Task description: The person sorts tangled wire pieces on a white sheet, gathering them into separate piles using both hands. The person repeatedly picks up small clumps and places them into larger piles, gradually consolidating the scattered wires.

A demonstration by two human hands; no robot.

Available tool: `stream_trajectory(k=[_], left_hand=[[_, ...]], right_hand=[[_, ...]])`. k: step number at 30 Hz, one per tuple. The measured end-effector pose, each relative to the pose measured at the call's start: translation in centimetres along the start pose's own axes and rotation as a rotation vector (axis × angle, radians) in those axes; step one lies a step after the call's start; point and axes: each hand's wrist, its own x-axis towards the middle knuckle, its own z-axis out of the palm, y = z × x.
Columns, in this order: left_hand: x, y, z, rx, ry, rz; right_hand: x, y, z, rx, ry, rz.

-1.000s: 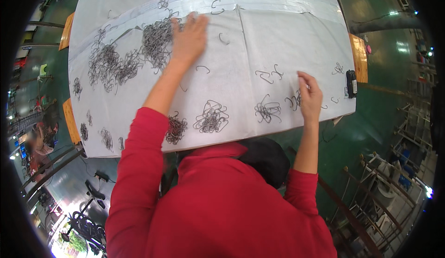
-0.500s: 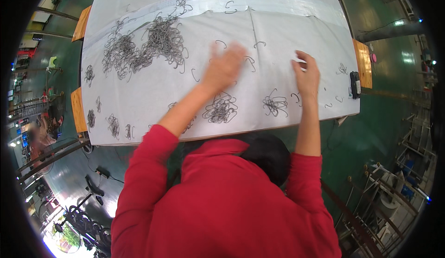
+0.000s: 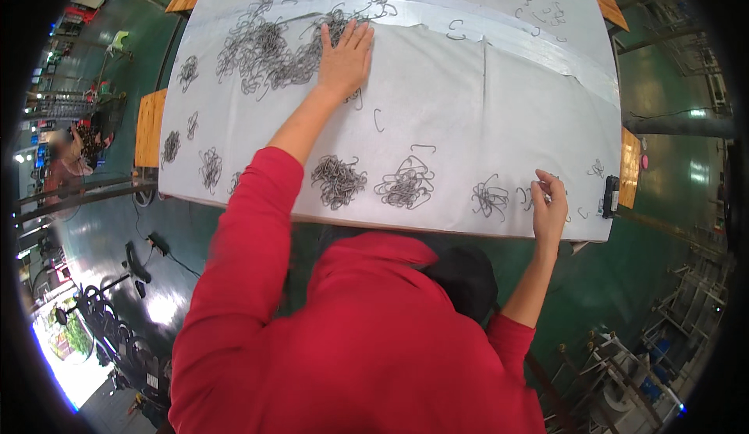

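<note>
My left hand (image 3: 346,61) lies with fingers spread at the right side of a big tangled heap of dark wire hooks (image 3: 265,52), covering part of it. Some hooks (image 3: 355,97) show beside its wrist. My right hand (image 3: 549,198) is over the front right of the table, fingers loosely curled, a gap between thumb and index finger. I see nothing held in it; a few loose hooks lie partly hidden around it. Left of it sits a small pile of hooks (image 3: 490,198). A larger pile (image 3: 406,186) and a dense pile (image 3: 339,181) lie along the front edge.
The table has a whitish cover (image 3: 437,114) with a shiny strip (image 3: 499,32) across it. Small hook clusters (image 3: 211,169) lie at the left. A black device (image 3: 611,197) stands at the right edge. Wooden boards (image 3: 150,130) flank the table. A person (image 3: 66,161) is far left.
My left hand has moved left and away from me to the big heap. My right hand has come nearer the front right edge. The view has shifted, and the dense front pile is now uncovered.
</note>
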Motion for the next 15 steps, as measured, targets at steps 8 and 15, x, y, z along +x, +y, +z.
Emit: stream_trajectory(k=[8, 15], left_hand=[[-5.0, 12.4, -2.2, -0.480, -0.061, 0.408], [-1.1, 3.0, 0.3, -0.161, -0.068, 0.055]], right_hand=[[0.8, -4.3, 3.4, -0.003, -0.112, -0.160], [1.6, -2.7, 3.6, 0.017, -0.137, -0.084]])
